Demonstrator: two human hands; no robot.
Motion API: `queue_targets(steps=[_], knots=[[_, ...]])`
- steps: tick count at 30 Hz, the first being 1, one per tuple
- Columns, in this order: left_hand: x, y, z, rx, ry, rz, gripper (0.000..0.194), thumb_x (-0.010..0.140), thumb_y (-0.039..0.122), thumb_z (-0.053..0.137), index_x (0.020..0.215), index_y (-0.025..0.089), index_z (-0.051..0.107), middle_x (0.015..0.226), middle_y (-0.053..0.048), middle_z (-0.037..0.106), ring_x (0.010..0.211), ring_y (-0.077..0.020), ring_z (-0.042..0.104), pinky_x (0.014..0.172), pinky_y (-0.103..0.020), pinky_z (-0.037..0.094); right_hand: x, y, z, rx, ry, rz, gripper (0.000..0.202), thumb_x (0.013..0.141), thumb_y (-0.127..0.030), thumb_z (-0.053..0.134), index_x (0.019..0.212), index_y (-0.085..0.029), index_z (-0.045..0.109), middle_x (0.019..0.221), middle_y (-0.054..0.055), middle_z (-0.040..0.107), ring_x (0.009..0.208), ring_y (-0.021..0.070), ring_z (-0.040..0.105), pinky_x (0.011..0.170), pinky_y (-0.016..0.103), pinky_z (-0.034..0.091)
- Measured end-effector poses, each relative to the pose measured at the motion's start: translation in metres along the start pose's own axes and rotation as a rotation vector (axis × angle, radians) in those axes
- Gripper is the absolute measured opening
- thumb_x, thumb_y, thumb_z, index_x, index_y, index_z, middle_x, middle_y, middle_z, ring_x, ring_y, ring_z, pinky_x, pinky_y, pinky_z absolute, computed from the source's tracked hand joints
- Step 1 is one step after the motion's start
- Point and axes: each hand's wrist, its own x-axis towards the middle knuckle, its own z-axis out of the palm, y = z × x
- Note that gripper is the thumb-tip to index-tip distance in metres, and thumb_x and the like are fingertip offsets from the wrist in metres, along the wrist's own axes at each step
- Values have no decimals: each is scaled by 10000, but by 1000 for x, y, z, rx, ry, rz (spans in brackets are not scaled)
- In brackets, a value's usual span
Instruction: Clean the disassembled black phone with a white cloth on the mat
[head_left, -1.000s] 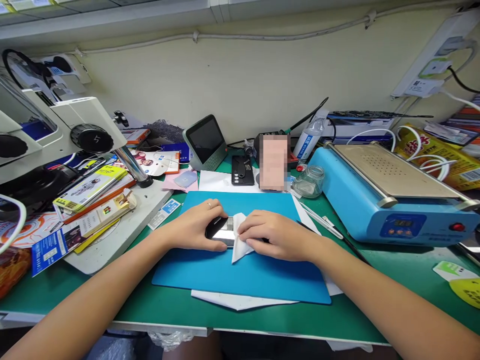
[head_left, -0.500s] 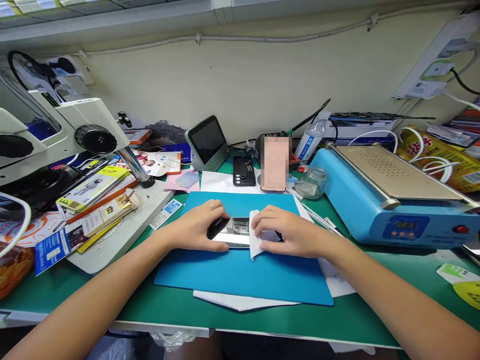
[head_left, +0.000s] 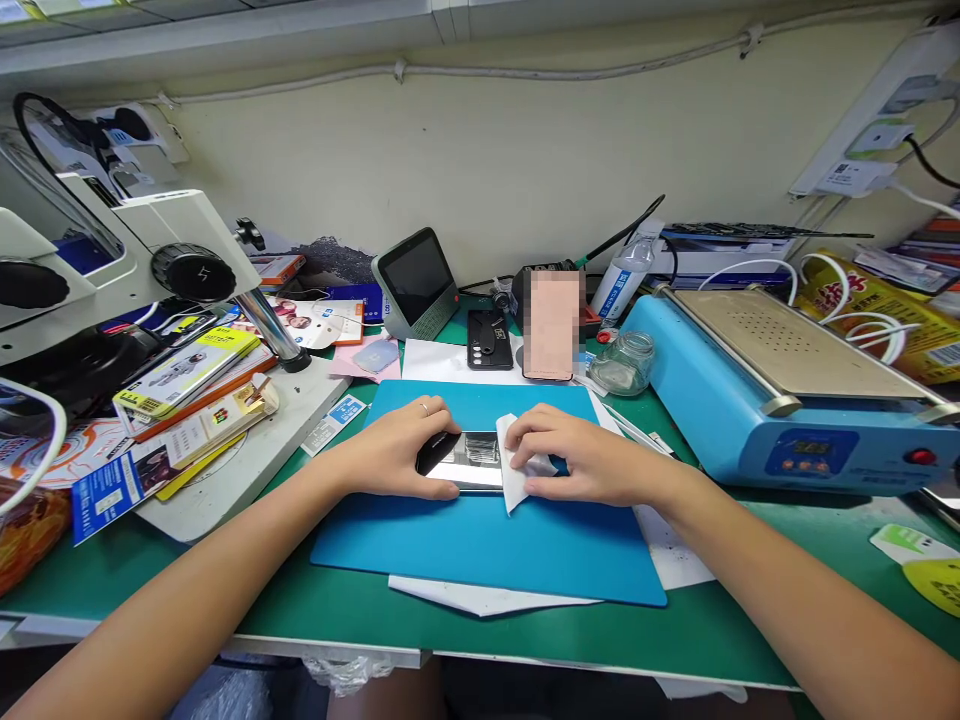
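A dark, glossy phone-like panel lies flat on the blue mat, with reflections across its surface. My left hand grips its left end, thumb along the near edge and fingers along the far edge. Over the right part of the panel, my right hand holds a white wipe between bent fingers and thumb. The wipe and hand hide the panel's right end.
A microscope stand and stacked boxes occupy the left. Behind the mat are a black phone case, a smart display, a glass jar and a bottle. A blue heating machine stands at right.
The white wipe has shifted slightly in my right hand, and its lower corner sits a little differently. My left hand keeps its grip on the panel. The whole view has moved slightly.
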Motion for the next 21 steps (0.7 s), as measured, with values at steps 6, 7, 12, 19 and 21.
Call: queue_targets(steps=[6, 7, 12, 19, 21], knots=[[0, 0, 0, -2, -1, 1, 568, 764, 571, 750, 1166, 209, 577, 1102, -64, 581, 1027, -260, 556, 852, -372, 484, 0, 0, 2, -17, 1, 6, 193, 902, -374, 700, 1028, -228, 709, 1218, 67, 627, 1162, 245, 532, 964, 391, 460], [0, 0, 0, -1, -2, 0, 568, 766, 572, 750, 1167, 209, 576, 1103, -64, 580, 1028, -259, 556, 853, -372, 484, -1, 0, 2, -22, -1, 11, 194, 901, -373, 702, 1030, -228, 709, 1222, 68, 621, 1158, 243, 538, 965, 389, 460], [-1, 0, 0, 7, -5, -2, 565, 776, 579, 741, 1174, 212, 578, 1106, -64, 580, 1039, -263, 554, 862, -378, 483, -1, -1, 3, -39, 3, 24, 206, 916, -395, 674, 1037, -232, 709, 1232, 81, 598, 1146, 251, 554, 954, 396, 462], [0, 1, -1, 4, 1, -3, 549, 771, 572, 744, 1155, 213, 585, 1089, -61, 587, 1031, -263, 557, 853, -377, 487, 0, -3, 7, -68, 20, 36, 198, 907, -399, 680, 1005, -226, 690, 1187, 84, 593, 1126, 256, 549, 928, 401, 478], [0, 1, 0, 7, 1, -1, 542, 770, 571, 746, 1147, 215, 589, 1085, -60, 586, 1019, -260, 559, 844, -373, 486, 3, -5, 11, -100, 45, 10, 180, 918, -381, 672, 995, -218, 680, 1168, 88, 605, 1114, 255, 547, 920, 400, 483]])
